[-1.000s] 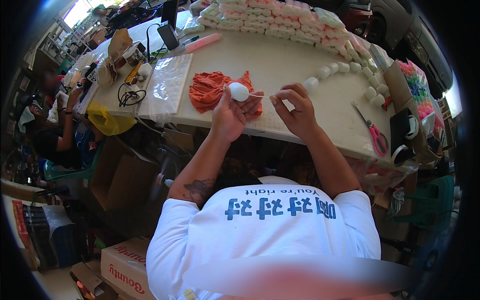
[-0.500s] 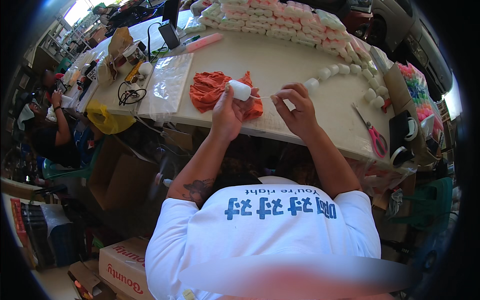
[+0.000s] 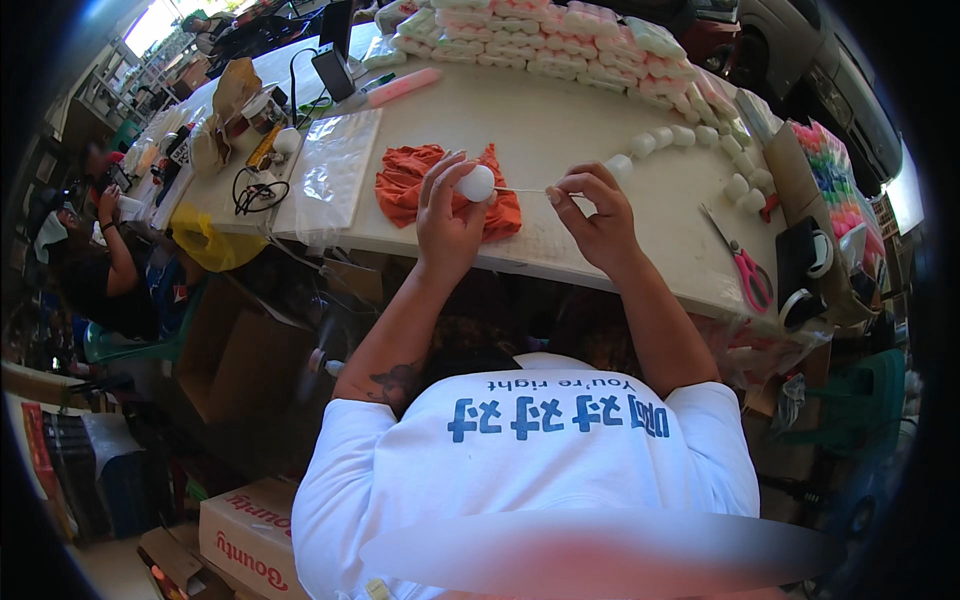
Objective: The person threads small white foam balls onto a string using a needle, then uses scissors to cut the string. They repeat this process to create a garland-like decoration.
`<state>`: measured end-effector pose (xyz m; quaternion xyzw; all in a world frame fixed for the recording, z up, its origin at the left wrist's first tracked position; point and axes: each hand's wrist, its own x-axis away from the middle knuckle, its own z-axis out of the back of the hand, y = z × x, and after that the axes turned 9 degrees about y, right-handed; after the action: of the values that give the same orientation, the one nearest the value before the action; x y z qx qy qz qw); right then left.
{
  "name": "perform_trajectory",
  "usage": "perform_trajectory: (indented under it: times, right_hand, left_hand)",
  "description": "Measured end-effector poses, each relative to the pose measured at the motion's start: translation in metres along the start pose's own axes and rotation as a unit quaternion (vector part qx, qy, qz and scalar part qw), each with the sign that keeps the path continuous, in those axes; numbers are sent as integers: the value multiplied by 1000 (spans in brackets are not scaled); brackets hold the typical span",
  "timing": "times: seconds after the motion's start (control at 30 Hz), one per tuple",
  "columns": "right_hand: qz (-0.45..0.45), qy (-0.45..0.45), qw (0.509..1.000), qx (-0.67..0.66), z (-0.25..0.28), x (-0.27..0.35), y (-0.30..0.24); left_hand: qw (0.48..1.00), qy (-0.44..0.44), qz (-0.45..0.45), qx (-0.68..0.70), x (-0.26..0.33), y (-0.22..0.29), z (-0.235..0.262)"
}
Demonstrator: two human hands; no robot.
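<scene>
In my left hand (image 3: 447,225) is a smooth white cylinder-shaped piece (image 3: 476,183), one round end turned toward me, fingers wrapped around its far side. A thin white string (image 3: 522,190) runs taut from this piece to my right hand (image 3: 603,215), whose thumb and forefinger pinch it. Behind the left hand lies a crumpled orange cloth (image 3: 402,180) on the table. Beyond my right hand, a curving chain of white pieces (image 3: 662,138) stretches to the right; whether the held string joins it is hidden by my fingers.
Pink-handled scissors (image 3: 752,280) lie right of my right hand, near a black case (image 3: 799,262) and a cardboard box of colourful packs (image 3: 790,170). Stacked packs (image 3: 560,55) line the table's far edge. Clear plastic sheets (image 3: 338,165) and a black cable (image 3: 262,190) lie left. Another person sits far left.
My left hand has turned the white piece, so its round end now faces me instead of its side. The right hand keeps its pinch on the string, almost in place.
</scene>
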<state>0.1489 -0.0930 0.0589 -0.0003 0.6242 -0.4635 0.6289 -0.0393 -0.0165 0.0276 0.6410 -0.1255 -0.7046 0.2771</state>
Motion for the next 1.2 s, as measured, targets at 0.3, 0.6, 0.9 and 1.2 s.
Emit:
perform_trajectory:
  times: [0.3, 0.6, 0.9, 1.2]
  right_hand:
    - [85, -1, 993, 85, -1, 1, 2]
    - [39, -56, 993, 99, -6, 6, 3]
    - [6, -85, 993, 81, -3, 5, 9]
    - [-73, 29, 992, 103, 20, -5, 16]
  left_hand:
    - [998, -8, -48, -46, 0, 4, -2]
    - [991, -70, -91, -63, 3, 13, -4]
    - [993, -118, 25, 3, 7, 11, -3]
    - [994, -70, 75, -38, -4, -2, 10]
